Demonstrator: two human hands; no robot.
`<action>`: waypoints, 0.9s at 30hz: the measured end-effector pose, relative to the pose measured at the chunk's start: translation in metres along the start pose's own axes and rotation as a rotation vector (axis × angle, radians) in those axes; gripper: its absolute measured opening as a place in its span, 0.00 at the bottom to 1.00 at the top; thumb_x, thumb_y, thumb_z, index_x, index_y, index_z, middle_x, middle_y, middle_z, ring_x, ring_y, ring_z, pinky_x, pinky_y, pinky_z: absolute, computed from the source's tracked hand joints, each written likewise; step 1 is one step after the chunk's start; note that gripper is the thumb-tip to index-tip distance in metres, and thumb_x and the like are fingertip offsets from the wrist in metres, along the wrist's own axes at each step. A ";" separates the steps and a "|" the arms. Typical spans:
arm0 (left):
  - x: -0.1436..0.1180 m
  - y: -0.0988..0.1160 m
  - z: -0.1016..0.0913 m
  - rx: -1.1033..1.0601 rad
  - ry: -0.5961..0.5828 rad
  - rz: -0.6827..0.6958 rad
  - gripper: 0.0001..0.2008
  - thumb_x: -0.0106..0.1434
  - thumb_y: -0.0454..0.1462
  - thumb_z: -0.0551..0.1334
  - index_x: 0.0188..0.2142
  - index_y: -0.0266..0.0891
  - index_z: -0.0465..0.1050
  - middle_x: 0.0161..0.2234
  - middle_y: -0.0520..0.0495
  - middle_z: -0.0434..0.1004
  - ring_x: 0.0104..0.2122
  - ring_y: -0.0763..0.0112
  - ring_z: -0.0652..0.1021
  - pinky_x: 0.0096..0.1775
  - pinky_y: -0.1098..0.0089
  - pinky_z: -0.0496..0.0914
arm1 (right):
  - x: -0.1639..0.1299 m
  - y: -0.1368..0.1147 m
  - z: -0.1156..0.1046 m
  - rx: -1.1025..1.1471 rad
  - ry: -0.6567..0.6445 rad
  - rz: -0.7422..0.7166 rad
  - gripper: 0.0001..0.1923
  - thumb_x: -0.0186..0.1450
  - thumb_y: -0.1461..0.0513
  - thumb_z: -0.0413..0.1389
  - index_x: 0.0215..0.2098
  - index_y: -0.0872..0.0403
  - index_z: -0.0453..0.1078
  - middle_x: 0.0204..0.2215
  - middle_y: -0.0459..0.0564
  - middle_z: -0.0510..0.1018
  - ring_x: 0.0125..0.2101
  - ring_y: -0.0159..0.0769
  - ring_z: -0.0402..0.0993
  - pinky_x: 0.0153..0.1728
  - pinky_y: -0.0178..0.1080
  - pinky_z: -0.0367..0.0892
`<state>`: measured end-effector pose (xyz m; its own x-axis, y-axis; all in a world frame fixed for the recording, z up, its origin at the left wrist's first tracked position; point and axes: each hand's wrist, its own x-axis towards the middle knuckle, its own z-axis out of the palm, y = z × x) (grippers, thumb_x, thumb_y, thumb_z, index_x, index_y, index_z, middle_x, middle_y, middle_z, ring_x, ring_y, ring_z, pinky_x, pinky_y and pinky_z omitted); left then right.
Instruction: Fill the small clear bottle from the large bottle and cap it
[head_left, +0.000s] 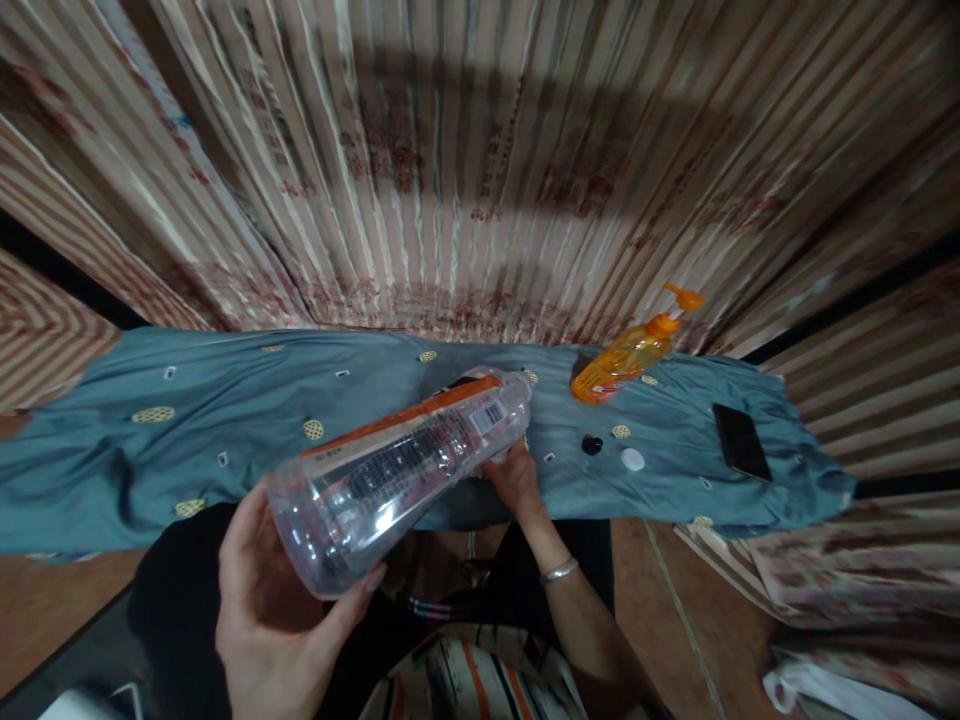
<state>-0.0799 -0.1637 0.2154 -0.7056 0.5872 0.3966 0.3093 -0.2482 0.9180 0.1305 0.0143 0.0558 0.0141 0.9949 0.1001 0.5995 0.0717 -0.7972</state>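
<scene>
Left hand (262, 615) is clasping a clear plastic bottle (401, 485) by its base (319, 555)

Over the blue-green cloth (247, 400), the bottle is slanting — its orange-edged label (457, 435) showing a barcode (488, 416) and print (397, 465) too small to read. Right hand (517, 478) is curling beneath the neck end (521, 393) — whether it is pinching anything, I cannot tell.

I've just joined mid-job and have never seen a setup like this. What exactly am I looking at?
There is no machine here: these are a person's own bare hands, seen by one camera worn on the head, looking forward and down. The left hand holds a clear plastic bottle near its base, tilted. The right hand is beside the neck end, its fingers mostly hidden, so its grip is unclear. On the blue-green cloth, to the right, are an orange pump bottle, a small black piece, a white disc and a dark flat rectangle.
</scene>
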 end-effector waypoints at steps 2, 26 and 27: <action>0.001 0.001 0.000 0.004 0.000 0.000 0.49 0.43 0.39 0.88 0.66 0.68 0.85 0.60 0.56 0.91 0.57 0.58 0.90 0.53 0.69 0.86 | 0.000 0.001 0.001 0.008 0.004 -0.005 0.30 0.64 0.58 0.72 0.61 0.58 0.75 0.53 0.70 0.92 0.55 0.62 0.92 0.57 0.58 0.89; -0.004 -0.004 0.000 -0.014 0.047 -0.056 0.50 0.38 0.41 0.90 0.64 0.51 0.87 0.61 0.45 0.91 0.59 0.49 0.90 0.53 0.63 0.88 | 0.000 0.007 0.002 0.035 -0.008 0.011 0.32 0.64 0.55 0.69 0.64 0.57 0.75 0.56 0.71 0.91 0.57 0.66 0.91 0.61 0.66 0.86; -0.004 -0.003 0.000 -0.010 0.041 -0.064 0.49 0.40 0.39 0.90 0.65 0.52 0.86 0.61 0.44 0.91 0.60 0.49 0.90 0.54 0.62 0.88 | 0.000 0.007 0.001 0.038 -0.009 0.008 0.32 0.64 0.55 0.69 0.63 0.57 0.75 0.55 0.71 0.91 0.57 0.66 0.91 0.60 0.67 0.86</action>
<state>-0.0781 -0.1650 0.2112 -0.7493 0.5700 0.3371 0.2568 -0.2191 0.9413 0.1338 0.0147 0.0498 0.0114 0.9960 0.0888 0.5683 0.0666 -0.8201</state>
